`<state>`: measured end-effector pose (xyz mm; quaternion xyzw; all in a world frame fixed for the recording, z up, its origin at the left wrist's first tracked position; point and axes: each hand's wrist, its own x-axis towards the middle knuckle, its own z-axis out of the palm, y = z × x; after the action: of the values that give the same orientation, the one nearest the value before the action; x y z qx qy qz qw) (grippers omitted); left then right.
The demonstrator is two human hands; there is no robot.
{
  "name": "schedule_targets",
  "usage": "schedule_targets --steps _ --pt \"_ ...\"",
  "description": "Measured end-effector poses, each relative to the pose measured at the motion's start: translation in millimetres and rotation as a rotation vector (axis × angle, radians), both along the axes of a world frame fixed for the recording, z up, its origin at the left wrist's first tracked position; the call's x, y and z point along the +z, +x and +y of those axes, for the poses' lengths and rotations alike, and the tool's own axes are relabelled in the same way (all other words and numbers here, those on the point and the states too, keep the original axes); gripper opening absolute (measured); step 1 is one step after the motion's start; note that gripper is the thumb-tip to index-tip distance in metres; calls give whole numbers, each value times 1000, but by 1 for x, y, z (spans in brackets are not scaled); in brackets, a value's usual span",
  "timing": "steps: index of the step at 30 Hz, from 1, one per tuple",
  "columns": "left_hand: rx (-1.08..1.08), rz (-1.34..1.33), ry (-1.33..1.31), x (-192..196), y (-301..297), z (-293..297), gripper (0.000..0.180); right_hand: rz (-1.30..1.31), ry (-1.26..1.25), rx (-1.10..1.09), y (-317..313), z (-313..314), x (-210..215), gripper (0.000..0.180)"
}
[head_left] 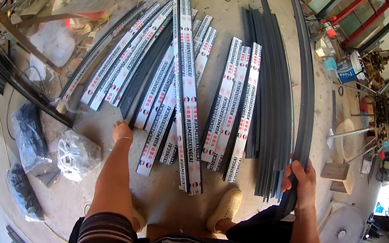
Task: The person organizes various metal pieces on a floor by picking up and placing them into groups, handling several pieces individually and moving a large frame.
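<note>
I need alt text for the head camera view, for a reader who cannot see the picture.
Seen from above, a person's right hand grips the near end of a long dark profile strip, while the left hand reaches the ends of strips wrapped in white printed film spread on the concrete floor. Bare dark strips lie beside them, and clear plastic bags lie at the left.

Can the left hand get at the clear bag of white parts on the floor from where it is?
Probably yes: the left hand rests on a wrapped strip's end, the bag of white parts lies just left of it, and only bare floor lies between them.
</note>
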<state>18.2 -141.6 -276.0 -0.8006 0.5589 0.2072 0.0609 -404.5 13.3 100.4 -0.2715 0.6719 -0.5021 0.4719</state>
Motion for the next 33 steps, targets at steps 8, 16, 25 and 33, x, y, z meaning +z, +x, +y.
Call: schedule_targets --steps 8,16,25,33 --pt "-240 542 434 130 32 -28 42 -6 -1 -30 -13 16 12 29" --pt "137 1224 348 296 11 44 35 -201 -204 -23 -14 10 38 31" --pt "-252 1455 -39 393 -85 160 46 -344 -471 -86 -24 22 44 25" --pt "-322 1674 -267 432 -162 164 44 -147 -602 -145 -38 37 48 18"
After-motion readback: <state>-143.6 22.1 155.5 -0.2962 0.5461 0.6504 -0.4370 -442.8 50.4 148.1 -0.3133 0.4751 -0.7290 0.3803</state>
